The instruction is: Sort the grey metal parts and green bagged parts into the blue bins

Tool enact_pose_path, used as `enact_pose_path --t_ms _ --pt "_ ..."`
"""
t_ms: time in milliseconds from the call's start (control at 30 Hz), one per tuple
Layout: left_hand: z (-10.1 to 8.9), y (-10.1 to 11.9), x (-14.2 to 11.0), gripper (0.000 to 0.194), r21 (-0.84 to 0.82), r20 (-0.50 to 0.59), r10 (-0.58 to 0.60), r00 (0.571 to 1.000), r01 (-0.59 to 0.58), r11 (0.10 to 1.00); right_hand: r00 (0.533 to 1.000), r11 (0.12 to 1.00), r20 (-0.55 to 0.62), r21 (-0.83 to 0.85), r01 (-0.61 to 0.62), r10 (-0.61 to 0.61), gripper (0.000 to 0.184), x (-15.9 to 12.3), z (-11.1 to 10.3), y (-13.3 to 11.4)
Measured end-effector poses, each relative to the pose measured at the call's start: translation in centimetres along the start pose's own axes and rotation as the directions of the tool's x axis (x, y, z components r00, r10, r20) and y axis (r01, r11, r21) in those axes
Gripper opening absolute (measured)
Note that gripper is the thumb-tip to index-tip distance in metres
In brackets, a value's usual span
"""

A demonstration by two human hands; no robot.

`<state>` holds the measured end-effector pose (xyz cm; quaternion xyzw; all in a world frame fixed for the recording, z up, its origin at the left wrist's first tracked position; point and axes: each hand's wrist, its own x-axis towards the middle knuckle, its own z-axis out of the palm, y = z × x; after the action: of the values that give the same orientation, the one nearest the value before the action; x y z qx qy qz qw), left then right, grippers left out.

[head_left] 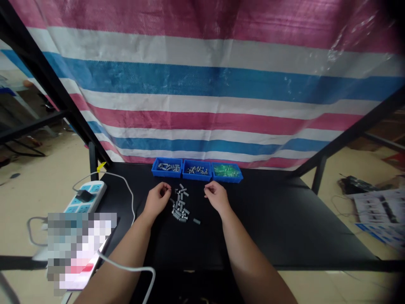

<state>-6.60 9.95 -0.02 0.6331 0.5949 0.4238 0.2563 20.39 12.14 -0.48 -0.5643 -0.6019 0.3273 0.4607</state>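
My left hand (157, 197) hovers over the left side of a loose pile of small grey metal cylinders (179, 207). Its thumb and fingertips come together in a pinch; whatever may be between them is too small to name. To the right of the pile, my right hand (217, 196) is also pinched, and I cannot make out anything in its fingertips. One single cylinder (196, 221) lies apart, nearer to me. Behind the hands stand a blue bin of grey cylinders (167, 173), a blue bin of small screw-like metal parts (196, 176) and a blue bin of green pieces (227, 179).
The black table (278, 219) carries all this. At left are a white power strip (91, 194) with a black plug, a blurred-out device with a bright screen (88, 249) and a white cable (126, 267). A striped tarp (202, 84) hangs behind, between black frame posts.
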Motion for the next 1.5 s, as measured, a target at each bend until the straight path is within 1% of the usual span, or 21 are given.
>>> enact_pose_path --t_ms 67,100,200,267,300,433,500,567,633,667,733,800,867,933,1033,1133,1200,1300,1367,1433,1500 --pt "-0.1 -0.1 0.0 0.017 -0.015 0.004 0.0 1.0 0.0 1.0 0.992 0.993 -0.073 -0.06 0.102 -0.107 0.013 0.0 -0.4 -1.2" --pt "-0.1 -0.1 0.0 0.017 -0.022 0.006 0.003 1.0 -0.003 1.0 0.977 0.982 -0.123 -0.091 0.163 -0.173 0.013 0.0 -0.6 -2.0" --pt "0.0 -0.3 0.0 0.017 -0.035 0.014 0.016 1.0 -0.015 0.999 0.899 0.94 -0.274 -0.114 0.321 -0.341 0.012 0.8 -0.8 -4.2" --pt "0.0 -0.4 0.1 0.017 -0.04 0.012 0.02 1.0 -0.019 0.999 0.857 0.921 -0.341 -0.103 0.375 -0.387 0.012 1.7 -0.5 -5.1" --pt "0.0 -0.4 0.1 0.016 -0.041 0.01 0.022 1.0 -0.022 0.999 0.852 0.921 -0.352 -0.11 0.374 -0.388 0.012 2.3 -0.3 -5.4" --pt "0.1 -0.5 0.1 0.016 -0.041 0.011 0.025 1.0 -0.025 0.999 0.881 0.933 -0.323 -0.221 0.285 -0.345 0.015 4.8 0.2 -6.0" --pt "0.1 -0.5 0.0 0.017 -0.044 0.015 0.022 1.0 -0.021 0.999 0.856 0.921 -0.368 -0.279 0.271 -0.363 0.017 5.3 0.0 -6.8" --pt "0.0 -0.5 0.0 0.017 -0.053 0.023 0.022 0.999 -0.021 0.998 0.808 0.91 -0.437 -0.308 0.278 -0.395 0.019 5.2 -0.5 -7.8" --pt "0.0 -0.5 0.0 0.017 -0.056 0.032 0.024 0.999 -0.022 0.998 0.788 0.91 -0.465 -0.297 0.29 -0.403 0.021 4.6 -1.1 -8.7" --pt "0.0 -0.4 0.0 0.017 -0.049 0.037 0.023 0.999 -0.021 0.999 0.795 0.915 -0.461 -0.273 0.296 -0.395 0.022 4.2 -1.3 -9.0" --pt "-0.1 -0.4 0.0 0.016 -0.011 0.042 0.03 0.999 -0.029 1.0 0.824 0.926 -0.424 -0.212 0.313 -0.376 0.022 3.4 -1.6 -9.3" --pt "-0.1 -0.4 0.1 0.015 0.06 0.043 0.066 0.997 -0.068 0.996 0.854 0.929 -0.367 -0.169 0.329 -0.369 0.023 2.6 -1.7 -9.1" --pt "-0.2 -0.4 0.0 0.014 0.149 0.044 0.116 0.992 -0.122 0.981 0.871 0.923 -0.307 -0.158 0.35 -0.383 0.023 1.9 -1.7 -8.7" --pt "-0.2 -0.4 -0.1 0.018 0.229 0.053 0.145 0.988 -0.153 0.961 0.878 0.913 -0.251 -0.156 0.378 -0.406 0.023 1.3 -1.5 -7.9" --pt "0.0 -0.4 -0.3 0.022 0.319 0.074 0.138 0.988 -0.154 0.935 0.891 0.904 -0.16 -0.139 0.405 -0.424 0.022 0.6 -1.0 -6.1" --pt "0.3 -0.4 -0.4 0.02 0.381 0.082 0.126 0.989 -0.148 0.913 0.923 0.925 -0.081 -0.096 0.368 -0.376 0.022 0.3 -0.6 -3.9" --pt "0.4 -0.3 -0.4 0.017 0.412 0.075 0.12 0.99 -0.14 0.9 0.941 0.942 -0.059 -0.06 0.329 -0.333 0.021 0.3 -0.4 -2.8" --pt "0.5 -0.2 -0.4 0.014 0.435 0.075 0.116 0.99 -0.137 0.89 0.957 0.958 -0.047 -0.039 0.284 -0.286 0.022 0.5 -0.4 -1.7" --pt "0.4 -0.1 -0.4 0.014 0.418 0.079 0.124 0.989 -0.146 0.897 0.966 0.966 -0.024 -0.041 0.256 -0.257 0.023 0.7 -0.5 -1.3" --pt "0.4 -0.1 -0.4 0.016 0.366 0.063 0.13 0.99 -0.144 0.92 0.972 0.971 0.019 -0.044 0.236 -0.236 0.023 0.8 -0.5 -1.1" --pt "0.4 -0.3 -0.3 0.019 0.291 0.007 0.12 0.993 -0.117 0.949 0.971 0.974 0.094 -0.044 0.224 -0.219 0.018 0.7 -0.4 -1.1"
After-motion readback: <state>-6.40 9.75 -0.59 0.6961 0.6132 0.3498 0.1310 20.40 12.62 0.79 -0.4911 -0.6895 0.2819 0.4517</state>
